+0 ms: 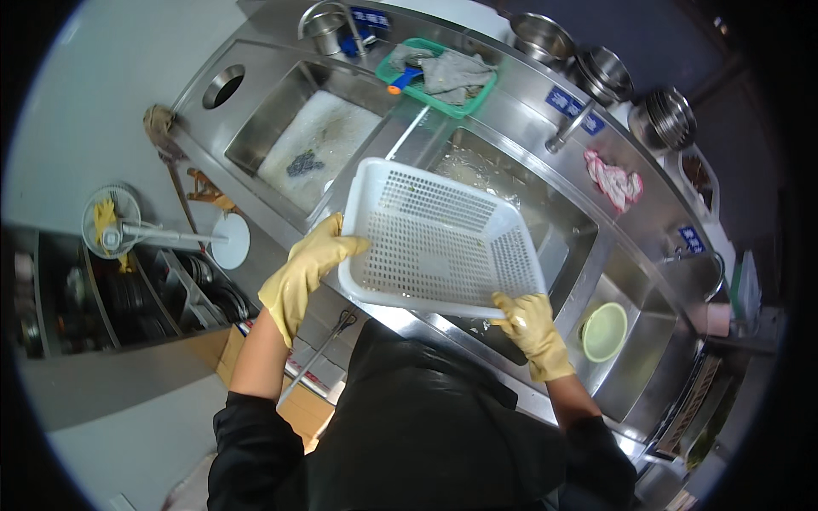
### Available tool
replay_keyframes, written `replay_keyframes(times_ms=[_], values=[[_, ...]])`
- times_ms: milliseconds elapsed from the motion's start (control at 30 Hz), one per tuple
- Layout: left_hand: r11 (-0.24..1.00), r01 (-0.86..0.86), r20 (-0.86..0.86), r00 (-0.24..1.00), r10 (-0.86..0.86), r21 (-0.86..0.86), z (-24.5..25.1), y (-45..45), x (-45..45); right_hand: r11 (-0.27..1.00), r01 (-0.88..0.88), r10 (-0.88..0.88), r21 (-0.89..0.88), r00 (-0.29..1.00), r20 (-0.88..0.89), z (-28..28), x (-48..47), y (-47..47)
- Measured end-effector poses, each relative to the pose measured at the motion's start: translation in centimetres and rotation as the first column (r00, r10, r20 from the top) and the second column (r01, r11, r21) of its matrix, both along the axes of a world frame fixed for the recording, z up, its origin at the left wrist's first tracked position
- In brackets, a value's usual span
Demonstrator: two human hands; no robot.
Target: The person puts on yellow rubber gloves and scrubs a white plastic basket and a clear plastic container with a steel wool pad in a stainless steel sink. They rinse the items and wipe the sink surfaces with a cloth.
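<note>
A white perforated plastic basket (434, 255) is tilted above the front edge of a steel sink, with its inside facing me. It holds no large item, only a few small specks. My left hand (313, 262), in a yellow rubber glove, grips its left rim with the thumb inside. My right hand (530, 332), gloved the same way, holds the lower right corner of the rim. Behind the basket, the middle sink basin (588, 223) has water in it, partly hidden by the basket.
The left basin (255, 137) holds foamy water and a dark scrubber (305, 163). A green basket (470, 110) with grey cloths stands behind. A pale green bowl (604, 332) sits in the right basin. A pink-and-white cloth (613, 179) lies near a faucet (569, 128). A white fan (172, 234) stands left.
</note>
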State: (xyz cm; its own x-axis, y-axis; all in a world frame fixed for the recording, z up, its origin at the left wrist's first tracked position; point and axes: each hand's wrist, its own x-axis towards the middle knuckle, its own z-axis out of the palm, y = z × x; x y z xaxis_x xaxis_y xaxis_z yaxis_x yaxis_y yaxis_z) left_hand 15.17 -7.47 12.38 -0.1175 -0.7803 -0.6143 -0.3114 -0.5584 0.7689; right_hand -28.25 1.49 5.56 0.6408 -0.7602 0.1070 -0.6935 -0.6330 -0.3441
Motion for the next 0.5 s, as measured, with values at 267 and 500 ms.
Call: replay_keyframes(times_ms=[267,500], values=[[0.959,-0.099,0.485,0.846,0.221,-0.265,3.0,0.4,-6.7,0.691,0.029,-0.185,0.722,0.973,0.138,-11.1,4.2,-2.9],[0.974,0.000,0.701,0.694,0.164,-0.228,6.2,-2.2,-9.3,0.798,0.591,-0.544,0.114,0.790,-0.283,-18.3,0.3,-7.7]])
